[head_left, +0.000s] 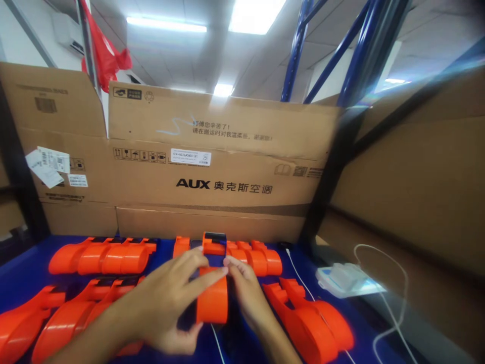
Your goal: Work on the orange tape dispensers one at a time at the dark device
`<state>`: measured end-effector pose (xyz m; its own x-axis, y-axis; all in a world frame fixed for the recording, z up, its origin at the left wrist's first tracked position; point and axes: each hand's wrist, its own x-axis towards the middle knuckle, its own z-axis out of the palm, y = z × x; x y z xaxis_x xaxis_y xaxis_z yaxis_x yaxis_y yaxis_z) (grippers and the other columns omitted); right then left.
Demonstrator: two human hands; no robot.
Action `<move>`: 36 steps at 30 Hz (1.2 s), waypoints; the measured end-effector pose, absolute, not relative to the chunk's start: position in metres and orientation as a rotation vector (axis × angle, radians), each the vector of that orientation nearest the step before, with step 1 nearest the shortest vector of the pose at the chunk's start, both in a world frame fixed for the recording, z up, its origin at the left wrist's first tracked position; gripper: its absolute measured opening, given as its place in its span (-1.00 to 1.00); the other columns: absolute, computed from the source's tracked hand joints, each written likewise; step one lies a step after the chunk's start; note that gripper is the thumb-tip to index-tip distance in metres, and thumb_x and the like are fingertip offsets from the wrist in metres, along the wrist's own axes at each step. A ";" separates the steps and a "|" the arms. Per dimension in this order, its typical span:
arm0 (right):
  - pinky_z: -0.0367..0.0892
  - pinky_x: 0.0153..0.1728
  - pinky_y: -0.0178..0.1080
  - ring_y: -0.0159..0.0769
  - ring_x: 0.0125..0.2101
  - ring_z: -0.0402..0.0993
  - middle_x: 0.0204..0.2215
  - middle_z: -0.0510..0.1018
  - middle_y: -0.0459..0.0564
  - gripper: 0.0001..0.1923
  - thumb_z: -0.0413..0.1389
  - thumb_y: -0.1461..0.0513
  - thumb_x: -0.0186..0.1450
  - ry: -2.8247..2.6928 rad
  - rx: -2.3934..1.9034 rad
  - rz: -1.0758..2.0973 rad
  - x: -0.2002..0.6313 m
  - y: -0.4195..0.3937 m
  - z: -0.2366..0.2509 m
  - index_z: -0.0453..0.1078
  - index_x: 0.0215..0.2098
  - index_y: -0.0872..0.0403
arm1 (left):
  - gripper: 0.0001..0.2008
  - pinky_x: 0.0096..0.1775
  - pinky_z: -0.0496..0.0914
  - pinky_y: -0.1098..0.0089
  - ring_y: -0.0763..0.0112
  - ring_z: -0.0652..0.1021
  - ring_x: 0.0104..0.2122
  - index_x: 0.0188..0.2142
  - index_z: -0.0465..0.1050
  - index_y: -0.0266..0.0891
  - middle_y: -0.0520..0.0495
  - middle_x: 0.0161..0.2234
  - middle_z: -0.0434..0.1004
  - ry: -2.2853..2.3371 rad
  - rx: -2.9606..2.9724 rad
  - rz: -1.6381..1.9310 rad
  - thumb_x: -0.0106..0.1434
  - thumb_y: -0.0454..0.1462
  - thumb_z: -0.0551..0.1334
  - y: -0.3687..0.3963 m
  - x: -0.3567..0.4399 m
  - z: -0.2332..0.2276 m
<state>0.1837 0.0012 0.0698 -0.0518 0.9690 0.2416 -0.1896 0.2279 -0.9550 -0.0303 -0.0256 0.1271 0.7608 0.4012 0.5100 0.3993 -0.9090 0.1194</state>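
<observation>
My left hand (pixel 172 298) and my right hand (pixel 246 288) both grip one orange plastic shell part (pixel 212 302), held just above the blue table (pixel 22 270). My left fingers lie over its top and left side. The fingertips of my right hand pinch its upper right edge. Behind the hands lies a row of similar orange parts (pixel 250 255), one with a dark insert (pixel 214 237) on top.
More orange shell parts lie in rows at the left (pixel 102 255), lower left (pixel 56 316) and right (pixel 314 318). Cardboard boxes (pixel 212 172) wall the back and right. A white charger block (pixel 346 278) with a white cable (pixel 397 303) sits at right.
</observation>
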 end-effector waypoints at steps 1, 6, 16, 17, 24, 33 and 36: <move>0.23 -0.50 -0.35 -0.37 -0.57 0.27 -0.59 0.38 -0.18 -0.61 0.20 -0.08 0.24 -1.213 -0.881 1.139 0.184 0.002 0.070 0.37 -0.45 0.05 | 0.01 0.19 0.30 -0.18 -0.20 0.34 0.21 0.42 -0.04 0.02 -0.26 0.25 0.28 0.646 2.926 0.859 0.03 -0.29 0.37 -0.026 -0.029 0.124; 0.21 -0.51 -0.35 -0.37 -0.55 0.24 -0.56 0.37 -0.14 -0.60 0.16 -0.07 0.29 -1.261 -0.894 1.111 0.186 0.000 0.075 0.36 -0.46 0.07 | -0.23 0.26 0.15 -0.18 -0.14 0.16 0.33 0.42 -0.01 0.01 -0.19 0.39 0.06 0.801 2.361 1.207 0.29 -0.04 0.23 -0.017 -0.013 0.102; 0.15 -0.56 -0.39 -0.44 -0.59 0.16 -0.58 0.33 -0.19 -0.66 0.19 -0.02 0.31 -1.331 -0.911 1.084 0.177 -0.003 0.074 0.40 -0.34 0.09 | -0.66 -0.09 0.48 0.29 0.13 0.64 -0.11 -0.12 0.60 -0.18 -0.10 -0.14 0.70 0.731 1.170 1.422 0.19 -0.05 0.38 0.014 0.029 0.077; 0.15 -0.57 -0.40 -0.45 -0.60 0.15 -0.58 0.34 -0.20 -0.68 0.19 -0.01 0.30 -1.328 -0.908 1.067 0.177 -0.002 0.073 0.42 -0.30 0.09 | -0.66 -0.09 0.48 0.29 0.12 0.64 -0.12 -0.13 0.60 -0.18 -0.11 -0.15 0.70 0.724 1.185 1.429 0.17 -0.06 0.39 0.015 0.028 0.074; 0.13 -0.56 -0.38 -0.44 -0.59 0.14 -0.61 0.29 -0.18 -0.79 0.07 0.20 0.32 -1.446 -0.962 1.003 0.174 -0.009 0.075 0.49 -0.37 0.13 | -0.62 -0.01 0.44 0.21 0.05 0.61 -0.05 -0.05 0.58 -0.19 -0.14 -0.10 0.69 0.795 1.242 1.480 0.18 -0.08 0.39 0.018 0.021 0.055; 0.11 -0.50 -0.36 -0.41 -0.54 0.14 -0.58 0.31 -0.16 -0.72 0.02 0.26 0.33 -1.513 -0.988 0.903 0.171 -0.015 0.082 0.51 -0.45 0.11 | -0.65 -0.03 0.46 0.23 0.05 0.62 -0.07 -0.05 0.60 -0.19 -0.14 -0.09 0.69 0.774 1.257 1.471 0.21 -0.10 0.37 0.010 0.015 0.059; 0.13 -0.49 -0.36 -0.41 -0.53 0.15 -0.56 0.34 -0.15 -0.74 0.03 0.24 0.34 -1.525 -0.973 0.904 0.170 -0.014 0.080 0.57 -0.32 0.12 | -0.63 -0.02 0.45 0.22 0.05 0.61 -0.07 -0.04 0.59 -0.22 -0.15 -0.08 0.68 0.762 1.253 1.489 0.21 -0.11 0.37 0.010 0.015 0.057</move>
